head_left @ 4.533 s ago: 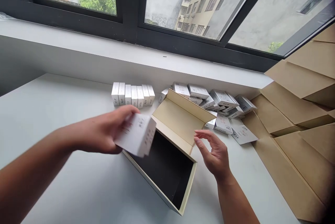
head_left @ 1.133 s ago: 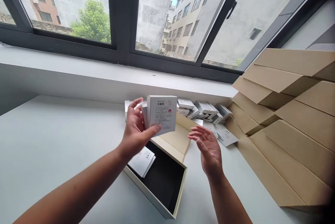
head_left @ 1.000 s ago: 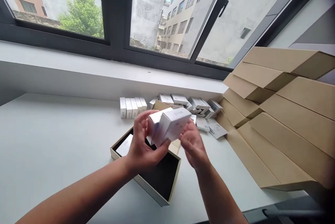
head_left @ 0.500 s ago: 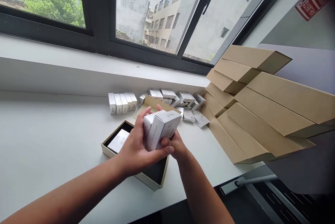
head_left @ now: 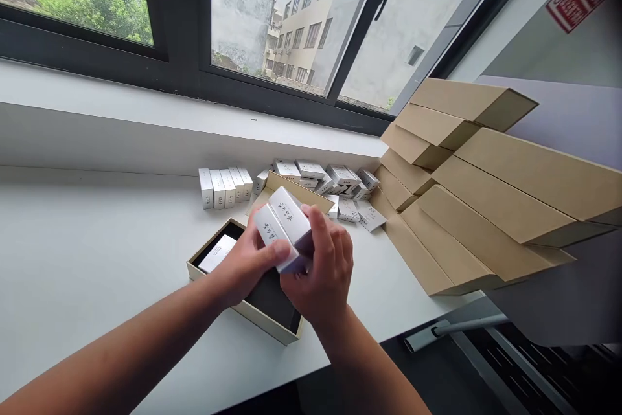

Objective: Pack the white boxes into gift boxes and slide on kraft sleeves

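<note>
Two small white boxes (head_left: 284, 222) with dark lettering are held side by side above an open box. My left hand (head_left: 247, 264) grips them from the left, its thumb on the nearer one. My right hand (head_left: 323, 266) wraps round their right side. Beneath both hands the open tan box (head_left: 269, 329) with a black inside rests on the table, its lid raised at the back. One white box (head_left: 218, 254) lies in its left end. My hands and the held boxes hide part of the inside.
Several white boxes (head_left: 225, 189) stand in a row behind the tan box. More white boxes (head_left: 340, 175) lie piled near the sill. Tan boxes (head_left: 486, 198) are stacked at the right. The white table (head_left: 87, 259) ends at the lower right.
The held white boxes have turned, so their lettered faces now point up. My right hand has moved from underneath round to their right side. The view has shifted slightly.
</note>
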Demonstrator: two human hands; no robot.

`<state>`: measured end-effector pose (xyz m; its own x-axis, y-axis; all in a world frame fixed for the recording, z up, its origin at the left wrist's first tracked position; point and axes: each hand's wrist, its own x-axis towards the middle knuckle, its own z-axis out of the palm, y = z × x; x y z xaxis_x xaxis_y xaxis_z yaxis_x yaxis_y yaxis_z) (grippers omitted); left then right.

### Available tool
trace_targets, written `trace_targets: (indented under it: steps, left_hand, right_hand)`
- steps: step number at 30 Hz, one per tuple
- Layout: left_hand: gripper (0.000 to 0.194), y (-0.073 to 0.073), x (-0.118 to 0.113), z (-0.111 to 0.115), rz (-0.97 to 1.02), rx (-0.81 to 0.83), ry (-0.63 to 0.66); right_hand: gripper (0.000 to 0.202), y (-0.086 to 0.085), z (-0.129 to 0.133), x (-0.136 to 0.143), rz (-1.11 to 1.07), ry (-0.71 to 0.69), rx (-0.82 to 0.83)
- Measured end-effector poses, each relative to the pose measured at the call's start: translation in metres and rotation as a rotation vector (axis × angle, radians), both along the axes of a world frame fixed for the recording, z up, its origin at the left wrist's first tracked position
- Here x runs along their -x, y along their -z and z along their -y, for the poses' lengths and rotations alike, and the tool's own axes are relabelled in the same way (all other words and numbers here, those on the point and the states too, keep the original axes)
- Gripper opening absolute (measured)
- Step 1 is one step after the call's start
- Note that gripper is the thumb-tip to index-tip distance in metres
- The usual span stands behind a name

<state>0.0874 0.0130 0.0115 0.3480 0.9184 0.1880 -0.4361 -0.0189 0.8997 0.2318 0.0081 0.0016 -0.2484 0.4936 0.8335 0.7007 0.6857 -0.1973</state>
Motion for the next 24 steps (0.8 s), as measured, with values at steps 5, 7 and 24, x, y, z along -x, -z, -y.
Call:
trace_targets:
  steps: [5, 7, 24]
  left_hand:
    - [0.066, 0.008, -0.007, 0.007, -0.036, -0.280, 0.087]
    - [0.062, 0.010, -0.002, 0.002, 0.041, -0.174, -0.037]
    - [0.101, 0.009, 0.014, -0.004, -0.325, -0.290, 0.030]
  right_hand:
    - [0.080, -0.014, 0.015, 0.018, 0.053, 0.015, 0.085]
    - [0.085, -0.025, 0.019, 0.016, 0.088, -0.097, 0.121]
    - [0.112, -0.031, 0.009, -0.021, -0.199, -0.439, 0.778]
